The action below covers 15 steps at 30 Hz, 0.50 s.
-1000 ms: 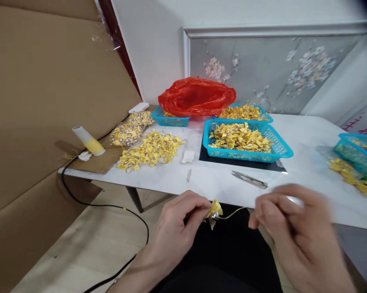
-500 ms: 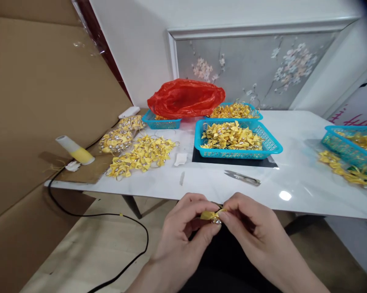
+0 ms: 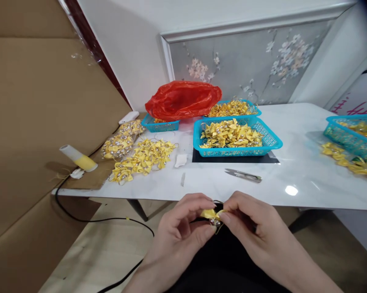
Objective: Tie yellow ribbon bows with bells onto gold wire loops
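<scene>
Nearest of all, just below the near edge of the white table [image 3: 293, 175] and over the person's dark lap, the left hand [image 3: 179, 232] and the right hand [image 3: 250, 230] meet around one small yellow charm [image 3: 210, 214], a folded bit of yellow with a silvery bell or ring hanging under it. Both hands pinch it between thumb and fingertips, left from the left side and right from the right, close together, which looks like the grip one takes for fiddly work that needs the piece held steady from both ends. On the tabletop just beyond them lies a pair of thread snips [image 3: 243, 175], blades shut and within easy reach, and to its left a small white scrap [image 3: 181, 160]. Further left sits a loose heap of yellow charms [image 3: 142, 158] beside bagged ones, with a white-and-yellow tube [image 3: 78, 158] lying on cardboard at the table's left end and a black cable [image 3: 110, 220] dropping to the floor. Behind the snips a blue basket [image 3: 275, 141] on a dark mat holds more of the yellow pieces; farther still are two more baskets and a red plastic bag [image 3: 183, 99] against the wall. At the far right another blue basket [image 3: 342, 138] stands over spilled yellow pieces.
</scene>
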Each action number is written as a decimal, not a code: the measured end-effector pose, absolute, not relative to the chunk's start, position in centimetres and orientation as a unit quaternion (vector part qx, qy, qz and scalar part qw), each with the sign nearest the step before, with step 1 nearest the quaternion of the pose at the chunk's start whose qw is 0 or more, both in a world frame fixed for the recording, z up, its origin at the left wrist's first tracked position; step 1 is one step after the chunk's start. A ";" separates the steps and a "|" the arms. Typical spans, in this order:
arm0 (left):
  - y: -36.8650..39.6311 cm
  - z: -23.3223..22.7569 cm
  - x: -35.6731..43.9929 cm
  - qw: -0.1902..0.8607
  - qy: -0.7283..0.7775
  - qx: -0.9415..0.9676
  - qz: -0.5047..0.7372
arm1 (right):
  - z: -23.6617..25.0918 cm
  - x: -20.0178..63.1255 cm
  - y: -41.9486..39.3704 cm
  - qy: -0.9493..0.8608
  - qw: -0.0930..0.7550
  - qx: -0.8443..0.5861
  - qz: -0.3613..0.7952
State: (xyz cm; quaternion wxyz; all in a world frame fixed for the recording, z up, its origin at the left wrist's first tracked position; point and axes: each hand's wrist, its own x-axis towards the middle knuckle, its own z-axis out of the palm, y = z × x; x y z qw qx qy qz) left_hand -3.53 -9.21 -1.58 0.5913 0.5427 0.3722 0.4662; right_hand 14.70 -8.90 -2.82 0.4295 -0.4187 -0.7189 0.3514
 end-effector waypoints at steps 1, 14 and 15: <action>-9.1 -1.6 -3.6 0.589 0.375 0.552 0.456 | -2.8 14.7 -8.9 -0.719 0.425 -0.420 0.355; -8.9 -2.2 -2.7 0.542 0.442 0.534 0.475 | 0.7 16.7 -11.0 -0.630 0.574 -0.393 0.345; -8.9 -2.3 -2.6 0.530 0.446 0.539 0.480 | 0.9 16.6 -11.0 -0.637 0.576 -0.395 0.325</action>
